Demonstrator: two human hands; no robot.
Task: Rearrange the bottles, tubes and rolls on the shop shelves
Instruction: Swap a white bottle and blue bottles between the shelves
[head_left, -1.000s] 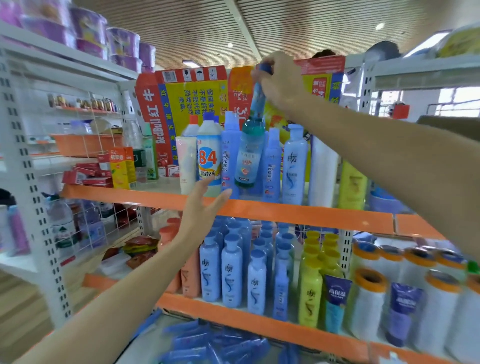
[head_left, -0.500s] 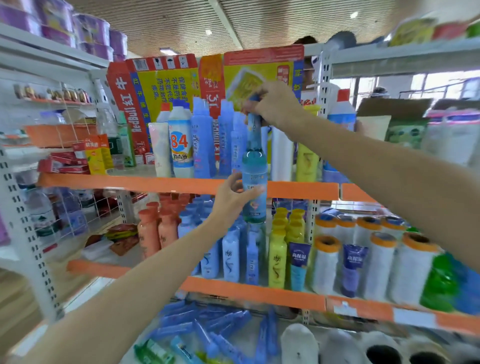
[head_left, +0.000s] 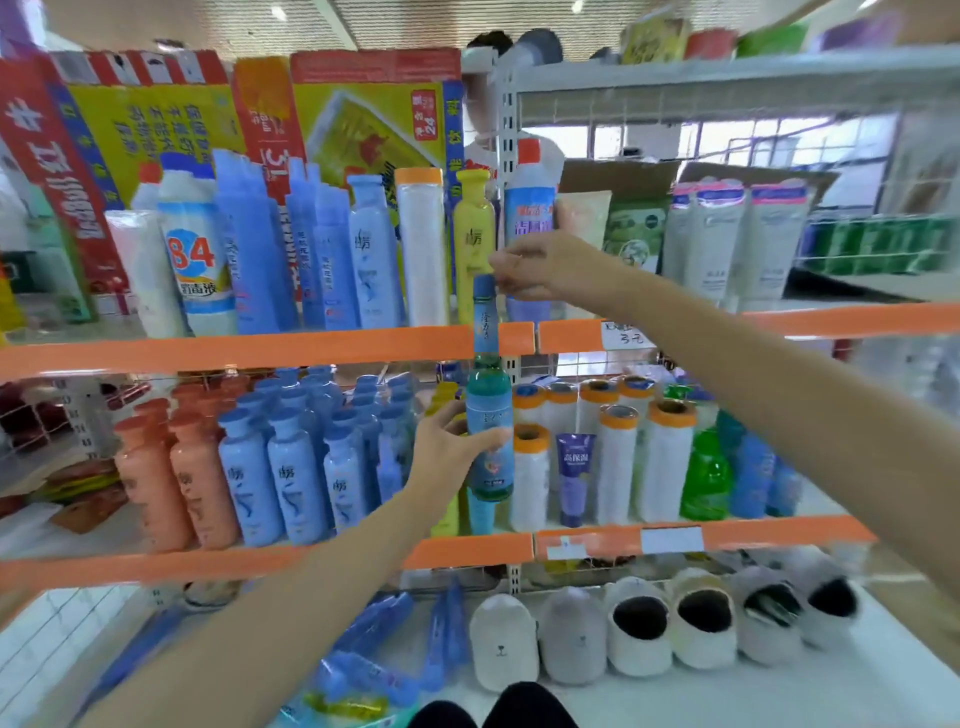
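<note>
While the teal bottle hangs mid-frame, upright, in front of the middle shelf edge, keep both grips: right hand fingertips pinch its blue cap, left hand fingers curl round its body. Lower w/ the left steadying, aim for a gap btwn the rolls below, don't knock them.

Bottle: translucent teal plastic, glossy. Shelf edge: smooth orange painted metal. Rolls: matt white. Boxes: printed cardboard.
</note>
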